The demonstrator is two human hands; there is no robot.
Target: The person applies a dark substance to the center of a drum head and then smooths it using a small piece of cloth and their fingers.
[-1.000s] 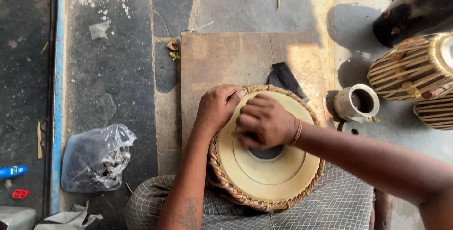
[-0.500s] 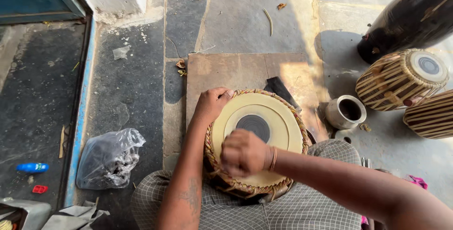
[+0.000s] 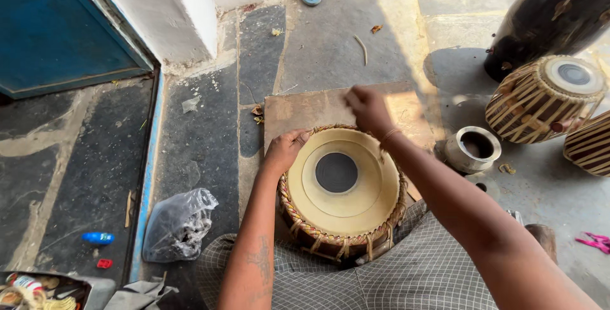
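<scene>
Stone paving [image 3: 330, 43] spreads out ahead of you, with a flat brown board [image 3: 305, 108] laid on it and a blue door [image 3: 57, 30] off to the left. Your tabla drum [image 3: 342, 189] sits on your lap against the checked cloth [image 3: 406, 272], its braided rim laced all round and its cream head already carrying the black centre patch [image 3: 336, 172], so the head looks fitted and finished on top; what is left I cannot judge from here.

Your left hand [image 3: 284, 151] curls over the drum's far-left rim, gripping it. Your right hand [image 3: 366, 110] is lifted just beyond the far edge of the drum, over the board, fingers closed in a pinch (whether anything is between them, I cannot tell).

To your right stand a small metal pot [image 3: 473, 149], two striped drums [image 3: 546, 100] and a tall dark one [image 3: 553, 17]. A plastic bag [image 3: 178, 224] lies left.
</scene>
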